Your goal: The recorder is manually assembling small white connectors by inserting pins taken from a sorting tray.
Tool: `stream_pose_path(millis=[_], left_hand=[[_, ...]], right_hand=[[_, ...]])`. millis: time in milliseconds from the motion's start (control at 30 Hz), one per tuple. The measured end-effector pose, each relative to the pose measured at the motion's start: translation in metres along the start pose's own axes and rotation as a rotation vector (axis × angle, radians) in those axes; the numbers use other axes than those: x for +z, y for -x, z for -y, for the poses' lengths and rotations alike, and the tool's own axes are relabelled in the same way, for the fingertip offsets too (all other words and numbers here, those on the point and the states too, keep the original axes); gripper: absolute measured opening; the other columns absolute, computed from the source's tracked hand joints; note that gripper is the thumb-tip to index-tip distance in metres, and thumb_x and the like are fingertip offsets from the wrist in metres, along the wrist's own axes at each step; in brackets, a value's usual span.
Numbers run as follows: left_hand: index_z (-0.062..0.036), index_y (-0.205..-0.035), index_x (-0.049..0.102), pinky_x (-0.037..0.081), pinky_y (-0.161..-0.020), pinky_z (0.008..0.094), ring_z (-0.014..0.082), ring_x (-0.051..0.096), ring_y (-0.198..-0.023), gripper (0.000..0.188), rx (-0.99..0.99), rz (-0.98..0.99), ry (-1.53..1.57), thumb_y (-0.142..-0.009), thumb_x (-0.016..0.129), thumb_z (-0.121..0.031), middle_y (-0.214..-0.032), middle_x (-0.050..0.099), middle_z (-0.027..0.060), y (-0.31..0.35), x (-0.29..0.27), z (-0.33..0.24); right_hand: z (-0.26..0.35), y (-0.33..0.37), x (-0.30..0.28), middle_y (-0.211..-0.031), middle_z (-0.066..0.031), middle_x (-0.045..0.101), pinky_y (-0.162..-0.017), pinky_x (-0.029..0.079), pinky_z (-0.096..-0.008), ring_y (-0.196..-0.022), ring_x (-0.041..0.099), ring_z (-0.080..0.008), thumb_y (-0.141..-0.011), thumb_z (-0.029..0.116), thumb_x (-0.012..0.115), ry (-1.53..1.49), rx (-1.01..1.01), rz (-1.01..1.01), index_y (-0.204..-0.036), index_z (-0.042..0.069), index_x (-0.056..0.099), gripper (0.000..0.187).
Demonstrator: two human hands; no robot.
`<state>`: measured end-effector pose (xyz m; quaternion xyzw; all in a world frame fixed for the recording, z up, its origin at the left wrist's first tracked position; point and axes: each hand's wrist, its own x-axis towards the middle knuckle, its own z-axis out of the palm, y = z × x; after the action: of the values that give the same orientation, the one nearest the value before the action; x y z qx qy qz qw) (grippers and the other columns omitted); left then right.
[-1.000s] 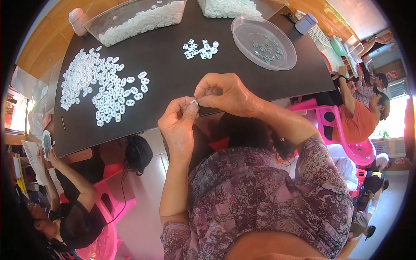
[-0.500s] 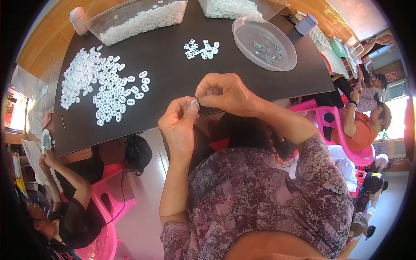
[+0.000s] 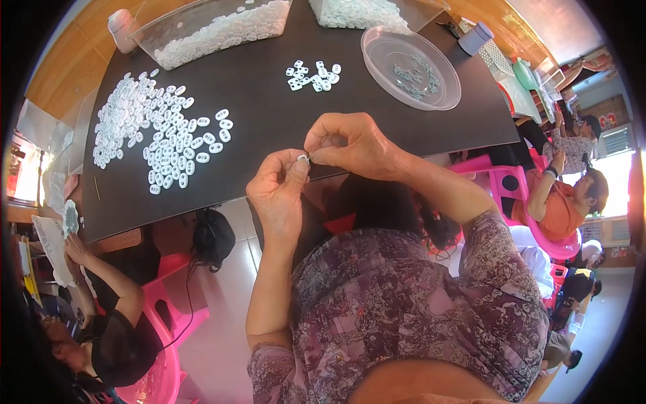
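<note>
Over the near edge of the dark table, my left hand [image 3: 279, 195] pinches a small white oval plastic piece [image 3: 303, 159] between thumb and forefinger. My right hand [image 3: 353, 147] meets it there, thumb and forefinger pressed together at the piece; anything between those fingertips is too small to make out. Straight ahead lies a small group of white oval pieces [image 3: 325, 81]. A much bigger pile of white oval pieces with holes [image 3: 176, 151] spreads to the left. Inside a clear round plastic dish [image 3: 377, 74], at the right, sit small grey-green bits [image 3: 409, 77] in loose clusters.
Two clear bins [image 3: 202, 30] [image 3: 420, 17] of white pieces stand at the table's far side. A pink bottle [image 3: 122, 30] and a grey-blue lidded container [image 3: 475, 38] flank them. People sit left and right on pink chairs [image 3: 158, 343]. A black bag [image 3: 214, 237] hangs below the table.
My hands hold almost the same pose, still together at the white piece. At the left, the other person's hand has shifted slightly; the person in orange at the right has moved a little.
</note>
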<state>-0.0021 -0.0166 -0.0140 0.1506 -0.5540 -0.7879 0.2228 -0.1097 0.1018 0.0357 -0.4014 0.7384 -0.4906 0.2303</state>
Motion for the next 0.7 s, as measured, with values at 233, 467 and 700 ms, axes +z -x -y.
stream_pose_path(millis=[233, 467, 700], left_hand=[[0.0033, -0.088, 0.062, 0.041, -0.054, 0.0178, 0.0067, 0.051, -0.062, 0.007, -0.01, 0.001, -0.019, -0.082, 0.061, -0.001, -0.075, 0.06, 0.0024, -0.0008, -0.0004, -0.0008], [0.003, -0.088, 0.063, 0.04, -0.054, 0.0176, 0.0066, 0.051, -0.062, 0.007, 0.012, 0.002, -0.006, -0.082, 0.061, -0.001, -0.074, 0.059, 0.0017, -0.0002, -0.0003, 0.0], [0.0033, -0.087, 0.062, 0.04, -0.053, 0.0174, 0.0062, 0.051, -0.062, 0.007, 0.018, -0.001, -0.032, -0.083, 0.061, -0.002, -0.074, 0.059, 0.0014, -0.0007, -0.0003, 0.0019]], right_hand=[[0.0001, -0.0005, -0.0015, -0.081, -0.0022, 0.061, -0.07, 0.046, -0.0224, -0.077, 0.056, -0.0065, -0.077, 0.004, 0.065, -0.016, 0.037, 0.014, -0.087, 0.0, 0.061, 0.012], [0.0009, -0.0001, 0.0, -0.08, -0.0019, 0.061, -0.067, 0.046, -0.0221, -0.076, 0.055, -0.0058, -0.077, 0.004, 0.065, 0.013, 0.013, 0.017, -0.087, 0.0, 0.061, 0.011], [-0.0013, -0.0017, 0.0038, -0.07, -0.0029, 0.06, -0.059, 0.045, -0.0239, -0.066, 0.054, -0.0076, -0.074, 0.003, 0.067, 0.019, -0.072, -0.044, -0.082, 0.0, 0.061, 0.01]])
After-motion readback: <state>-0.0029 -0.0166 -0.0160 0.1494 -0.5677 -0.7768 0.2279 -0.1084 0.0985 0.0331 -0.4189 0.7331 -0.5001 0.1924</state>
